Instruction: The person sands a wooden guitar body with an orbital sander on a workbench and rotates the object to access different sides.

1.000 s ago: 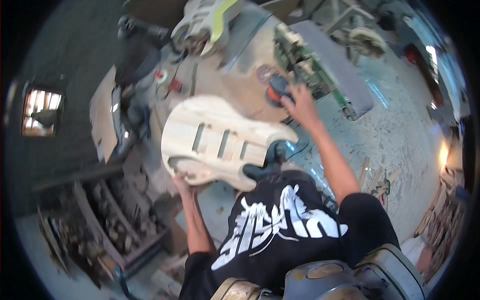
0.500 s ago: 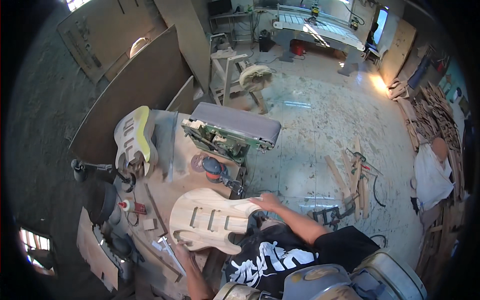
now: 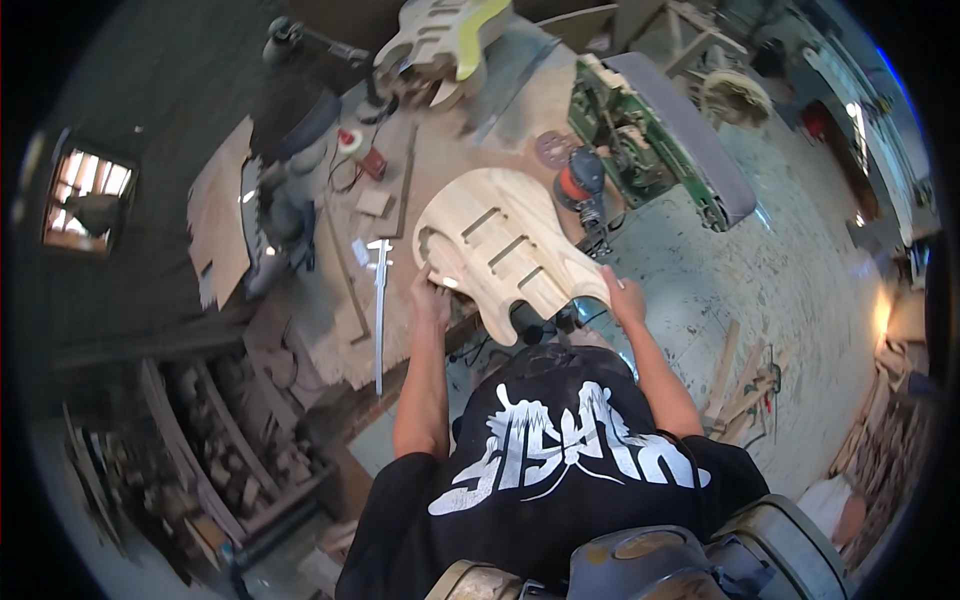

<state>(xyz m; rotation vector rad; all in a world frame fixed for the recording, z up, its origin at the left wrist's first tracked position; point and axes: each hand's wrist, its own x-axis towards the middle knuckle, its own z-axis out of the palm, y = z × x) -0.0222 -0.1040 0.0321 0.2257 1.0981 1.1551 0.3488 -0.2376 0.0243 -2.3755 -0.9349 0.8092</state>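
I hold a pale wooden guitar body (image 3: 545, 240), with slots cut in its face, above the front edge of the workbench (image 3: 320, 335). My left hand (image 3: 430, 298) is closed on its left edge, near a rounded recess. My right hand (image 3: 625, 297) grips the opposite edge, close to a horn. Just beyond the body, an orbital sander (image 3: 580, 182) rests on the bench beside a round sanding disc (image 3: 552, 150). A caliper (image 3: 380, 320) lies left of my left hand, near a small wood block (image 3: 374, 203).
A green-framed belt sander (image 3: 650, 140) stands at the far right of the bench. Another guitar body with a yellow edge (image 3: 440, 45) sits at the back. A glue bottle (image 3: 350, 143) is at left, wood offcuts (image 3: 230, 440) below left, and clamped wood strips (image 3: 745, 400) on the floor.
The view has turned, so bench and machines appear rotated. The guitar body is still in both hands and now lies more centrally in view, with both forearms showing fully.
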